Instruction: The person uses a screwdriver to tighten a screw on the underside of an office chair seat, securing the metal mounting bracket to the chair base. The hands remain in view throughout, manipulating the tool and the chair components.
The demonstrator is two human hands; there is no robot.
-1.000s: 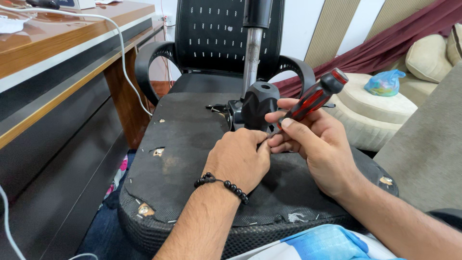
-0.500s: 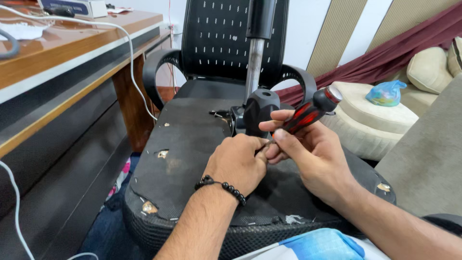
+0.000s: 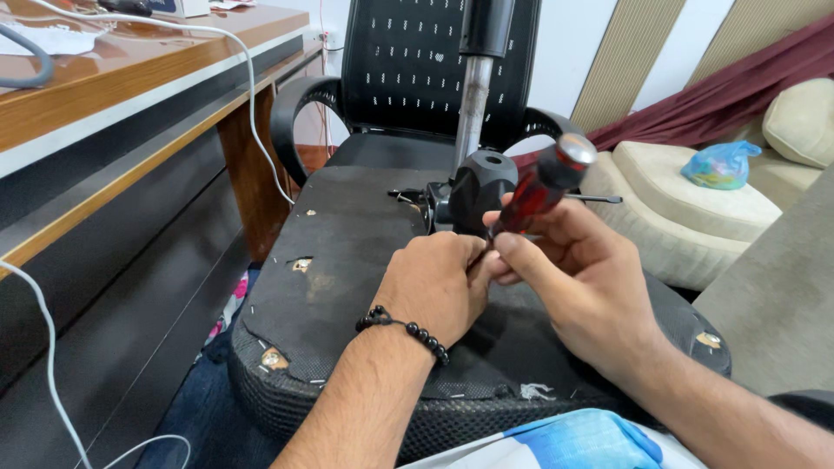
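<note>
Head view: right hand (image 3: 580, 287) grips a red-handled screwdriver (image 3: 540, 187); left hand (image 3: 434, 285), fingers curled, steadies its tip on the upturned chair seat (image 3: 347, 260).

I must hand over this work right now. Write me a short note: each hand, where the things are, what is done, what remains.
Right hand: grip closed on the red-and-black-handled screwdriver, tip hidden behind the left hand.
Left hand: resting on the upturned black chair seat underside, fingers at the screwdriver tip.
Black metal mechanism with its grey steel column stands attached mid-seat.
Done: cannot tell, fasteners hidden.
Left: probably the fastener under the tip.
</note>
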